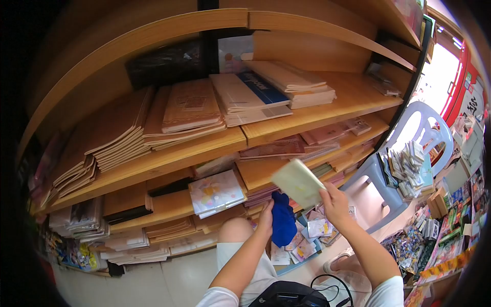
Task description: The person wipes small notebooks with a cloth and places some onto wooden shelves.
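My left hand [265,217] is closed on a bright blue cloth [284,220] that hangs over my lap. In my right hand [333,202] is a pale green notebook [297,183], gripped at its right edge and tilted, a little blurred. The notebook is just above the cloth, in front of the lower shelves. Below both hands lies a container of small printed booklets [319,228]. Left of my left hand, a stack of notebooks with a pastel cover [217,193] rests at a lower shelf's edge.
Wooden shelves [192,148] curve across the view, holding stacks of brown notebooks [192,105]. A plastic chair [381,192] at the right carries a pile of small books [409,169]. Boxes of colourful packets [417,240] stand at the lower right. A black bag [286,294] is at my waist.
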Demonstrator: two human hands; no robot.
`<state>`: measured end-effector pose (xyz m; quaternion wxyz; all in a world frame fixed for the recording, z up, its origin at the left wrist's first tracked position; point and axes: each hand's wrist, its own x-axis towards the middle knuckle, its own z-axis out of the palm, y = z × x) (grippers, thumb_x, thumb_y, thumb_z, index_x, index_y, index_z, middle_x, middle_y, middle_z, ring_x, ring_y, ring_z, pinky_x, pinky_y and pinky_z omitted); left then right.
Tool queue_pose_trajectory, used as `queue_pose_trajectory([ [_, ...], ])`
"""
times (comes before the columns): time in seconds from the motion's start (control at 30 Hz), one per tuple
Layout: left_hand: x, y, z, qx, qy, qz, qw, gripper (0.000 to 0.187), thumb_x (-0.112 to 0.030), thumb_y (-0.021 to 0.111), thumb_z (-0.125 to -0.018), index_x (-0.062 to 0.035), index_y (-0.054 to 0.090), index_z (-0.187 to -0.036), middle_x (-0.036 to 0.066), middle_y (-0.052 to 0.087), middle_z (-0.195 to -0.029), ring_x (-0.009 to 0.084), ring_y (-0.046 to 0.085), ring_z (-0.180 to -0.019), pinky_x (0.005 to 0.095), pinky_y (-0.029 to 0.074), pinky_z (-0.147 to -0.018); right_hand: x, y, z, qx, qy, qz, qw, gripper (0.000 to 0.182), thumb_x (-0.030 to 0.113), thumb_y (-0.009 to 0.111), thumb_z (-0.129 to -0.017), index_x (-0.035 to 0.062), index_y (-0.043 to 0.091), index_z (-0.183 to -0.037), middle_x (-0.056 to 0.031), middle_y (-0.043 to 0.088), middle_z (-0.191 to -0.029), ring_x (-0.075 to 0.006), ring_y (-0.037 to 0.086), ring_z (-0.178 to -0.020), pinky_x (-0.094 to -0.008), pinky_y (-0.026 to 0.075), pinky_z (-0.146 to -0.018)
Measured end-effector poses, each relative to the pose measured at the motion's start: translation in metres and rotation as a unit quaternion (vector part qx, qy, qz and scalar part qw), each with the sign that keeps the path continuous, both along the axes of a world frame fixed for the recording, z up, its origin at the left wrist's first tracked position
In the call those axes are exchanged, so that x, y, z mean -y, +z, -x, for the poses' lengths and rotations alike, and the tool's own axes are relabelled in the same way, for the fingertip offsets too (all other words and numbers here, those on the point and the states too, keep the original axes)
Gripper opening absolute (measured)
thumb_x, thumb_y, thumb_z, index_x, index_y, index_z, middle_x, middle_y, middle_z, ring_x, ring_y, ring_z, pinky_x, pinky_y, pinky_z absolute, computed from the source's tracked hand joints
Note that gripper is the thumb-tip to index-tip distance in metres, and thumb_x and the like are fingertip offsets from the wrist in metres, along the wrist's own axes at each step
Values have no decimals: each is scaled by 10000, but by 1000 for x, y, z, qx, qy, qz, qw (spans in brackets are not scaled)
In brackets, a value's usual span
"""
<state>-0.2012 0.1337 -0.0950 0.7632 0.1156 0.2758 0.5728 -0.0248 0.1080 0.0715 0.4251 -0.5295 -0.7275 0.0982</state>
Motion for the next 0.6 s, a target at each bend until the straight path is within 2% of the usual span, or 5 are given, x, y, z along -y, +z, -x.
queue_pose_trajectory([
  [0.13, 14, 7, -25, -285, 46, -115, 950, 240, -264, 554, -914, -59, 553, -1037, 70, 619, -903, 172, 604, -811, 293, 484, -720, 36, -64, -73, -92, -95, 167, 977, 234, 184, 493, -902, -25, 585, -852, -102, 557, -610, -150, 562, -490, -298, 446, -482],
  [0.23, 48, 26, -62, -558, 132, -385, 723, 308, -221, 606, -843, -9, 550, -1058, 145, 567, -992, 271, 554, -952, 349, 458, -804, 59, -130, -104, -189, -110, 310, 925, 209, 164, 504, -893, -9, 598, -823, -71, 581, -662, -145, 559, -513, -281, 443, -486],
  [0.37, 110, 14, -113, -639, -56, -500, 582, 308, -219, 633, -798, -68, 578, -1061, 134, 503, -1026, 309, 525, -954, 384, 468, -792, 80, -175, -90, -380, 4, 309, 872, 126, 88, 544, -857, 31, 646, -905, -16, 623, -816, -106, 586, -732, -222, 469, -662],
  [0.5, 109, -1, -123, -705, -45, -469, 530, 191, -171, 603, -776, -129, 570, -960, 131, 510, -937, 322, 538, -856, 428, 477, -659, 81, -215, -108, -312, -2, 324, 893, 250, 33, 521, -847, 23, 637, -1068, -46, 653, -961, -114, 577, -867, -252, 456, -788],
  [0.6, 93, 8, -128, -717, -2, -454, 528, 174, -148, 602, -766, -124, 550, -930, 130, 504, -897, 318, 543, -808, 427, 472, -614, 69, -216, -116, -233, 7, 303, 924, 248, 121, 490, -923, 44, 614, -1124, -26, 621, -807, -88, 567, -679, -234, 466, -622],
])
